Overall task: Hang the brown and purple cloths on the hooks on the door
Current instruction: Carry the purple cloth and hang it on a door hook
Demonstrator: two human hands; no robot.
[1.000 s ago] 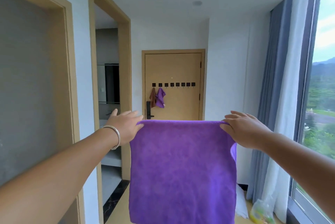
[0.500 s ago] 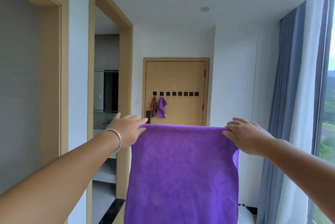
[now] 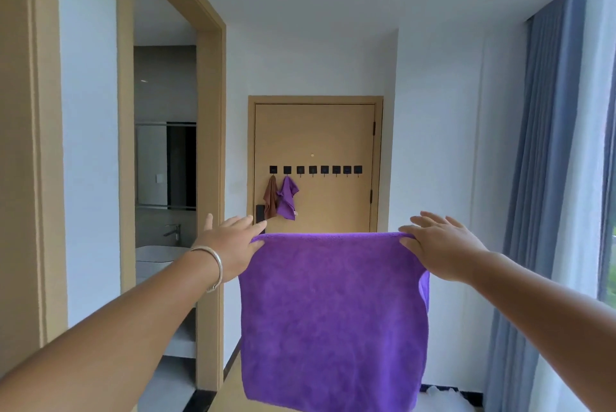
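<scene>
A large purple cloth point(image 3: 333, 321) hangs spread flat in front of me. My left hand point(image 3: 230, 245) pinches its top left corner and my right hand point(image 3: 440, 245) pinches its top right corner, the other fingers stretched out. Far ahead stands a tan door point(image 3: 326, 131) with a row of several black hooks point(image 3: 315, 170). A small brown cloth point(image 3: 270, 196) hangs from the leftmost hook, and a small purple cloth point(image 3: 287, 198) hangs from the hook beside it. The other hooks are bare.
An open doorway point(image 3: 166, 178) on the left shows a bathroom with a sink and tap. Blue and white curtains point(image 3: 550, 178) cover the window on the right. White walls line a narrow passage toward the door.
The view has tilted up and moved toward the door, which looks larger. Both hands still hold the cloth stretched, and their free fingers have spread out straighter.
</scene>
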